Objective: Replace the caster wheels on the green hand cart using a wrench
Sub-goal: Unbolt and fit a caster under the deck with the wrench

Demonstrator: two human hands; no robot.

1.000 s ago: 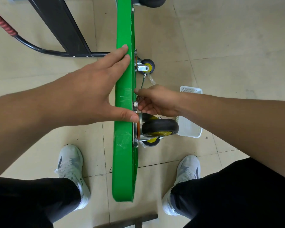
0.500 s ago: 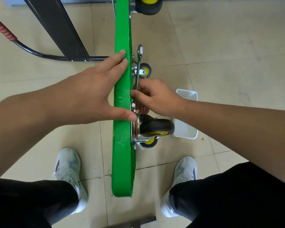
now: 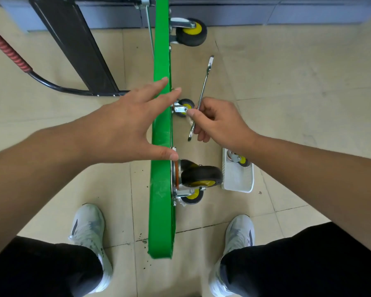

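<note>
The green hand cart (image 3: 161, 189) stands on its edge between my feet, seen edge-on. My left hand (image 3: 124, 127) spans its top edge with straight fingers and the thumb pressed near the caster plate. A black caster with a yellow hub (image 3: 201, 176) is mounted on the cart's right face just below that thumb. My right hand (image 3: 217, 123) holds a silver wrench (image 3: 204, 86) by its lower part, lifted clear of the cart, shaft pointing away from me. Another mounted caster (image 3: 191, 32) sits at the far end.
A white plastic basket (image 3: 238, 179) with a loose caster (image 3: 239, 159) in it lies on the tiled floor right of the cart. Two small casters (image 3: 185, 107) (image 3: 193, 197) lie beside the cart. The cart's black handle with red grip (image 3: 11, 54) lies at left. My shoes flank the cart.
My right hand has pulled the wrench away from the caster plate, to the right and off the cart. My left hand stays across the cart's edge. The view has tilted up.
</note>
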